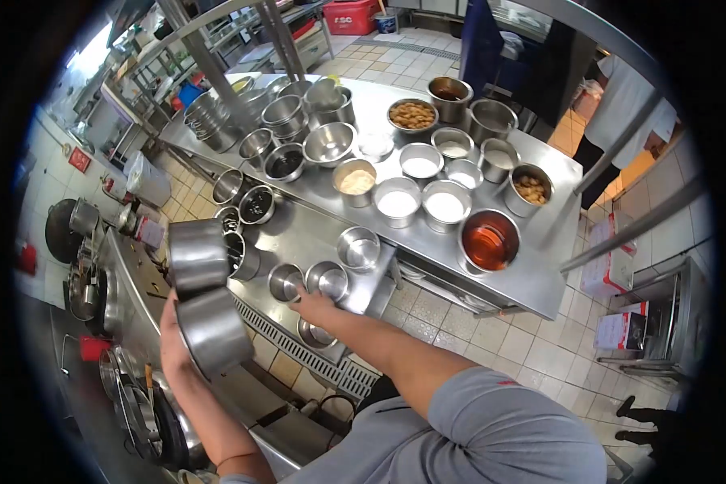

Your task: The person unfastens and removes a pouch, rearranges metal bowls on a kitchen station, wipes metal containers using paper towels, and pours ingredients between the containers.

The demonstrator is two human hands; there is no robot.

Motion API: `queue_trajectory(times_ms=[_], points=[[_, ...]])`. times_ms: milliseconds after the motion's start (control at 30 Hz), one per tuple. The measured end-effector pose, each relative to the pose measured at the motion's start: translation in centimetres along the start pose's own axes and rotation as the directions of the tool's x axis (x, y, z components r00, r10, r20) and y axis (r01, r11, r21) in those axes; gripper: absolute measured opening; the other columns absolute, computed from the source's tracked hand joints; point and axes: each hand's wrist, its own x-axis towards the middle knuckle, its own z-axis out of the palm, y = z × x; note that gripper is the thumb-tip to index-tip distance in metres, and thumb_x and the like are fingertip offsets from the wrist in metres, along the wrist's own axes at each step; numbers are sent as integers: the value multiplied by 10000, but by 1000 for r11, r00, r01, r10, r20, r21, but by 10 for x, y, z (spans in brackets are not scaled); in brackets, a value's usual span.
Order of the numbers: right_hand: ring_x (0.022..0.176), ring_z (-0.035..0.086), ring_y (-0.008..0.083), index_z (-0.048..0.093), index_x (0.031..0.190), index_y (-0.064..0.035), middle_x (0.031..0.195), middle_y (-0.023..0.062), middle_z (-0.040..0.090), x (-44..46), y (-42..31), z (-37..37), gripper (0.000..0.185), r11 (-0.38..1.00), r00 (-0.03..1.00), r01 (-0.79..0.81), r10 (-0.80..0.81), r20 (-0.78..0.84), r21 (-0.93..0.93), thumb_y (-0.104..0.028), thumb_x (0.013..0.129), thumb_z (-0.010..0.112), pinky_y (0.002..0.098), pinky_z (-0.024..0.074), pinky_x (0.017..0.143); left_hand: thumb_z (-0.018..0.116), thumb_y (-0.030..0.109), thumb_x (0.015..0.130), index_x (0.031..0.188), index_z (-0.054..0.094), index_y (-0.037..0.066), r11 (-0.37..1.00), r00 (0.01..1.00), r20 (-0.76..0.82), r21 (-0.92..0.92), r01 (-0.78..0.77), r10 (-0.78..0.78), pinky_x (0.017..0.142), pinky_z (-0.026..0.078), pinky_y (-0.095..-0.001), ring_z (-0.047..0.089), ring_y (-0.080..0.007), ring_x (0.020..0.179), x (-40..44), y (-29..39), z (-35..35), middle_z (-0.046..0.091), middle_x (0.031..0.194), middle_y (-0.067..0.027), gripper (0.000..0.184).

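Observation:
On the left, my left hand (pixel 173 343) is closed around a deep steel pot (pixel 215 332), which it holds tilted. A second steel pot (pixel 198 254) is against the far end of the first; whether my fingers also touch it is hidden. My right hand (pixel 312 306) reaches to the lower steel table (pixel 298 234), its fingers closed at the rim of a small steel pot (pixel 285 284). Right beside that stands another steel pot (pixel 327 281), with one more pot (pixel 358 248) behind it. A steel bowl (pixel 318 332) is partly under my right forearm.
The higher steel table (pixel 532 294) carries several pots, including one of red liquid (pixel 489 242) and one of brown pieces (pixel 412 115). Pots with dark contents (pixel 257 205) stand left. A floor drain grate (pixel 286 343) runs below; a person (pixel 621 113) stands at right.

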Motion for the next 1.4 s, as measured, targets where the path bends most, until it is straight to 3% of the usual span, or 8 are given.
queue_trajectory(times_ms=[133,300,433,667,933,1200,1267,1400], points=[[1209,563,459,537,1402,-152,1408,211,529,-92,52,-72,610,719,747,537,-648,-147,-442,-446,884,668,498,468,1014,613,157,967,1286,613,33,836,923,235,-398,378,-306,866,559,-334,684,-193,989,-58,-46,74,694,1157,-101,343],[1085,659,203,637,1249,-16,1180,136,696,-287,221,-178,395,869,954,240,-293,61,432,-148,878,665,352,515,947,516,284,1025,1216,644,72,566,753,539,-509,648,-378,806,585,-369,711,-221,910,-148,-211,207,713,1071,-88,313],[1211,584,266,478,1419,-72,1338,124,592,-440,341,-188,631,-18,983,40,180,-36,999,-560,1021,443,416,467,1028,488,250,1037,1224,638,93,239,142,933,-63,969,-330,772,598,-372,717,-210,858,-200,-161,370,718,1057,-64,287],[1240,561,342,421,1464,-71,1387,175,544,-563,337,-182,891,-250,789,527,499,-359,812,-780,927,368,484,464,1054,612,89,918,1248,572,16,962,-189,982,-62,-267,11,939,499,-339,635,-159,1115,-242,-157,552,701,1176,-118,341],[1262,540,346,448,1441,-44,1423,183,512,-527,345,-166,914,-266,658,681,632,-410,682,-790,920,360,492,448,1075,774,284,791,1130,688,90,944,-54,998,22,-330,-43,863,538,-422,702,-331,999,-250,-214,598,736,1064,-151,400],[715,595,216,578,988,-73,816,65,590,-678,501,17,354,590,470,-537,803,-368,603,-422,1004,523,417,513,608,703,189,796,1166,680,61,872,-124,883,408,-272,-452,855,531,-414,670,-259,1005,-81,-372,536,708,1118,-131,392],[694,602,200,594,967,-80,769,55,590,-657,407,2,334,-44,61,-519,994,88,854,-403,1011,523,356,504,578,674,164,823,1217,666,63,818,-10,821,568,-87,-571,859,530,-413,670,-260,1034,-48,-349,495,706,1135,-131,407],[716,612,187,594,1043,-105,801,43,598,-660,366,15,305,64,264,-631,955,136,773,-404,1009,545,331,499,582,685,186,831,1284,645,87,770,-8,770,637,34,-638,885,531,-411,666,-276,1084,-8,-409,472,695,1192,-142,465]])
